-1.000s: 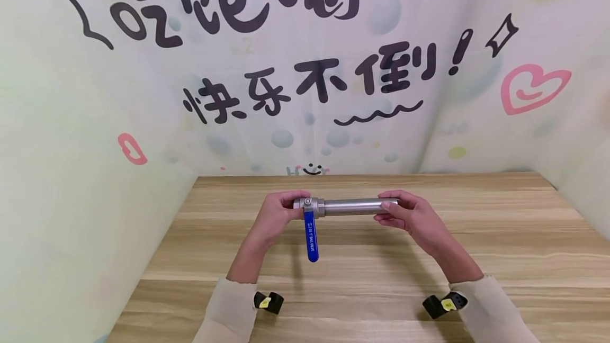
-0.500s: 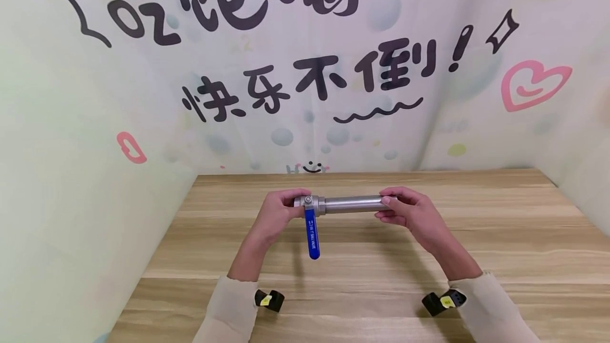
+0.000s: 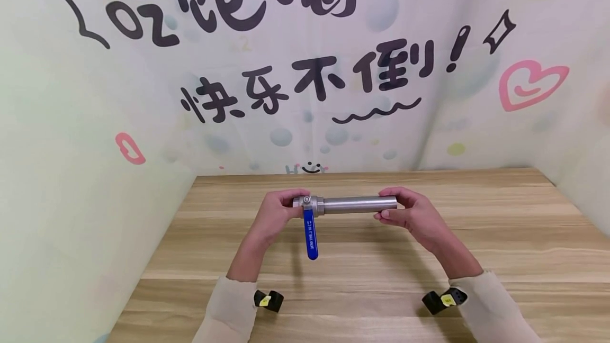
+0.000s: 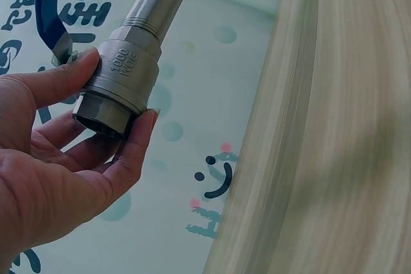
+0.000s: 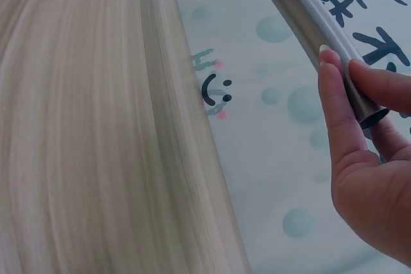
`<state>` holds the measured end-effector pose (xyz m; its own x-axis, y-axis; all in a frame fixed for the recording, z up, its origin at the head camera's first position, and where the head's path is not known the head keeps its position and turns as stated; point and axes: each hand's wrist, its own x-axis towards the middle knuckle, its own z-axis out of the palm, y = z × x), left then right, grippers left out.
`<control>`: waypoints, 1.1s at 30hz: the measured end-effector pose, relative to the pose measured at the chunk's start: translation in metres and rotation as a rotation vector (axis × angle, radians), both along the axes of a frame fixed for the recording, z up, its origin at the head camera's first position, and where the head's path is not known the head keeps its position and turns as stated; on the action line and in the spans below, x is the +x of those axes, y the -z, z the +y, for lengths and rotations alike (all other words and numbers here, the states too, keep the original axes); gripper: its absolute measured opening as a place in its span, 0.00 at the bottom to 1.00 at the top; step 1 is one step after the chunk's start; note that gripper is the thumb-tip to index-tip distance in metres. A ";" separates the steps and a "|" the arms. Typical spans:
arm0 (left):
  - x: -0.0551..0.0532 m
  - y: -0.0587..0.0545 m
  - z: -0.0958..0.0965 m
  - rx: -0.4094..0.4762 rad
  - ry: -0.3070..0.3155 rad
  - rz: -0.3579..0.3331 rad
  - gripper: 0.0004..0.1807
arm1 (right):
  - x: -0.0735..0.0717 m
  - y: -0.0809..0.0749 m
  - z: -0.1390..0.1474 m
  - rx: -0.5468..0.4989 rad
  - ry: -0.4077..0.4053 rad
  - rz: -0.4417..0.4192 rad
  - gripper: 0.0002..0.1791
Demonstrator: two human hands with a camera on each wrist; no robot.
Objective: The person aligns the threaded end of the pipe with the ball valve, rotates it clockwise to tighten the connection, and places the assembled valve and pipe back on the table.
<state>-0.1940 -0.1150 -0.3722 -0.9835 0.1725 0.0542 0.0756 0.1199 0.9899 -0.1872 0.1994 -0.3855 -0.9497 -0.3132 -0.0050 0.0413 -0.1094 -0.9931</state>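
A silver ball valve [image 3: 313,206] with a blue lever handle [image 3: 310,234] hangs above the table, its lever pointing toward me. My left hand [image 3: 276,215] grips the valve body at its left end, and the left wrist view shows thumb and fingers around its hexagonal open end [image 4: 103,115]. A straight steel pipe [image 3: 358,205] joins the valve's other end and runs level to the right. Around the pipe's free end curl the fingers of my right hand [image 3: 413,213]. From the right wrist, fingertips press the pipe [image 5: 314,24] on both sides near its open mouth.
A wood-grain table [image 3: 352,290] lies below the hands. Behind it hangs a white printed cloth [image 3: 267,152] with black lettering, and pale walls close in both sides. A black wrist camera [image 3: 269,301] sits on the left sleeve, another black camera [image 3: 444,300] on the right.
My right thumb has slid from the front of the pipe down to its lower side, uncovering the pipe's end. The left hand and the valve stay nearly in place.
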 end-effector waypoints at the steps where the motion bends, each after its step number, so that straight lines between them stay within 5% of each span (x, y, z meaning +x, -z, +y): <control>1: 0.000 0.000 0.000 0.000 -0.001 0.001 0.18 | 0.000 0.000 0.000 -0.007 -0.004 -0.002 0.19; 16: 0.000 0.000 -0.002 -0.004 0.008 0.000 0.19 | -0.002 0.002 0.002 0.022 -0.032 -0.014 0.16; 33: 0.000 0.001 -0.002 0.000 0.034 0.006 0.18 | 0.000 -0.001 -0.002 0.118 0.034 -0.035 0.22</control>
<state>-0.1942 -0.1174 -0.3733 -0.9767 0.2061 0.0597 0.0852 0.1169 0.9895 -0.1874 0.1970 -0.3844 -0.9584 -0.2759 -0.0727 0.0739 0.0058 -0.9972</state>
